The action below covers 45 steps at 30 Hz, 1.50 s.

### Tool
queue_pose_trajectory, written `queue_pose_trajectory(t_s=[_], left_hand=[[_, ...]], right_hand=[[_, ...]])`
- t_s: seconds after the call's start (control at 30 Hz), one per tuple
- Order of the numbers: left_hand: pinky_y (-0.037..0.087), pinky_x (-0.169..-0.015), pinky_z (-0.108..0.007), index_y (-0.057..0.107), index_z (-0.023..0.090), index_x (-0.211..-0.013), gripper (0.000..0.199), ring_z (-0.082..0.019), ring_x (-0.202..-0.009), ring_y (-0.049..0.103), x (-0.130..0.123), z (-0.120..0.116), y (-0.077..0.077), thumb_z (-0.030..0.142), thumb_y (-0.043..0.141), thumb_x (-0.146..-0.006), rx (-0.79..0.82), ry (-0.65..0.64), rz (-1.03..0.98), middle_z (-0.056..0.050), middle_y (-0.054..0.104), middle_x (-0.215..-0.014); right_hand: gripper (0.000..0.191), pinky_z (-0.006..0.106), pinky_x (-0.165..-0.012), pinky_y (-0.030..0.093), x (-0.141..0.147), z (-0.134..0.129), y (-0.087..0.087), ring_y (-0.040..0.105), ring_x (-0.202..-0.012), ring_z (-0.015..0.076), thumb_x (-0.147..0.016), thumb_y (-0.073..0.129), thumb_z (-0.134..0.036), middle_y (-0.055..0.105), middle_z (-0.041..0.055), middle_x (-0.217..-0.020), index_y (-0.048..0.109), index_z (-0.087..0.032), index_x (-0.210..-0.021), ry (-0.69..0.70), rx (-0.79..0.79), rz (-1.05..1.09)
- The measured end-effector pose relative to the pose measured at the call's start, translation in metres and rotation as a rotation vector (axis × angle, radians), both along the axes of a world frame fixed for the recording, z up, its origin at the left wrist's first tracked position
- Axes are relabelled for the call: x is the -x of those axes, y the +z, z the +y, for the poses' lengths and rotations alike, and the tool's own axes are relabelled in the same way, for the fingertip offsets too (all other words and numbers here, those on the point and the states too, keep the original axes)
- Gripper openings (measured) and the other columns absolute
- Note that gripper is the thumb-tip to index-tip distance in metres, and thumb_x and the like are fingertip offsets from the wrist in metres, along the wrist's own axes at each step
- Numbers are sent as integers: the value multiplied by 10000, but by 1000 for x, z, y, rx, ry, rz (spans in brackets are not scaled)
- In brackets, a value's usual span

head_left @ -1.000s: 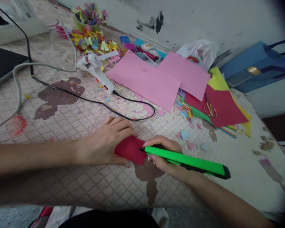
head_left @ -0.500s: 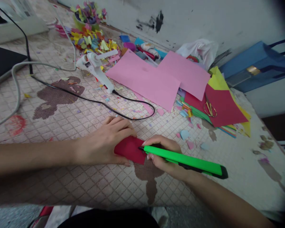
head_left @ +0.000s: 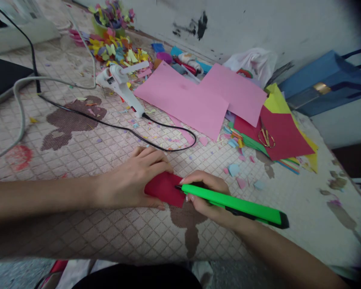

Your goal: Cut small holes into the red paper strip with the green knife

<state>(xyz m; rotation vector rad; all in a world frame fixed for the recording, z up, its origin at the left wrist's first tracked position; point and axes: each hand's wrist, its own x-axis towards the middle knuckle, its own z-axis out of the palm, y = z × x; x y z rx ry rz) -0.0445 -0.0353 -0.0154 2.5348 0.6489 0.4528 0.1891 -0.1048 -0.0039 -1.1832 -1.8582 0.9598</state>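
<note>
A small piece of red paper lies on the cloth near the table's front edge. My left hand holds it down from the left, its thumb along the near edge and its bent fingers over the far side. My right hand is closed round a green utility knife with a black end. The knife's dark tip touches, or is just above, the right part of the red paper. Part of the paper is hidden beneath my left hand.
Beyond my hands stand a white glue gun with a looping black cord and two pink sheets. Scissors lie on red card at right. Colourful paper scraps heap at the back beside a blue bag.
</note>
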Motion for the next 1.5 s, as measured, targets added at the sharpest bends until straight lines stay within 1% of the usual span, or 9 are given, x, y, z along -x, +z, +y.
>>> queue_pose_trajectory(t_s=[0.2,0.37,0.47,0.6,0.67,0.87,1.07,1.27,1.5], left_hand=[[333,-888,-402,591,241,-1144,525,-263,-1016,515,0,0,-1,478,805,-726,8,2,13,-38,603,-1113],[330,-888,-408,593,237,-1139,545,-272,-1021,512,0,0,-1,500,813,-717,5,7,19,-47,601,-1116],[328,-885,-403,593,235,-1133,554,-271,-1017,516,0,0,-1,505,821,-707,0,9,13,-44,595,-1109],[327,-874,-405,584,239,-1142,571,-271,-1013,512,0,0,-1,538,808,-711,0,1,8,-46,590,-1110],[325,-877,-407,580,241,-1149,566,-271,-1020,507,0,0,-1,547,796,-724,0,-2,6,-46,586,-1112],[319,-872,-401,583,227,-1139,568,-269,-1012,508,0,0,-2,519,817,-712,-8,1,-5,-42,582,-1102],[316,-880,-398,582,225,-1139,562,-264,-1011,509,0,0,-4,534,806,-727,-26,4,-9,-39,580,-1095],[316,-874,-399,585,229,-1148,552,-265,-1010,514,0,-1,-2,522,802,-735,-24,14,7,-38,581,-1092],[320,-886,-408,580,234,-1154,571,-270,-1023,506,1,-2,-3,540,803,-726,-23,16,22,-41,580,-1106]], right_hand=[[253,287,-627,534,-1,1,-3,662,-700,154,-802,573,-86,723,26,-867,671,-223,-991,44,-80,-38],[250,305,-673,538,-1,1,-5,677,-758,169,-810,576,-94,716,27,-874,665,-228,-1001,65,-79,-57],[251,284,-627,533,-1,1,-5,667,-699,152,-796,577,-80,715,23,-849,676,-217,-981,57,-40,-15],[251,239,-510,501,-2,-1,-5,628,-571,120,-781,574,-54,702,2,-779,677,-220,-937,-37,28,87],[248,231,-486,493,-2,-1,-5,620,-548,117,-772,579,-53,698,-3,-754,675,-220,-928,-49,40,101],[212,241,-522,508,0,-2,-2,640,-582,126,-784,581,-82,692,13,-748,683,-193,-932,-16,-39,29],[196,232,-534,506,2,-1,-2,641,-589,123,-791,576,-94,688,13,-724,683,-168,-937,11,-126,-7],[201,232,-546,508,1,0,0,647,-585,122,-788,563,-80,682,15,-709,681,-151,-934,20,-138,-9],[205,248,-574,506,2,-1,-3,648,-612,127,-779,578,-66,702,30,-761,684,-147,-934,14,-159,-30]])
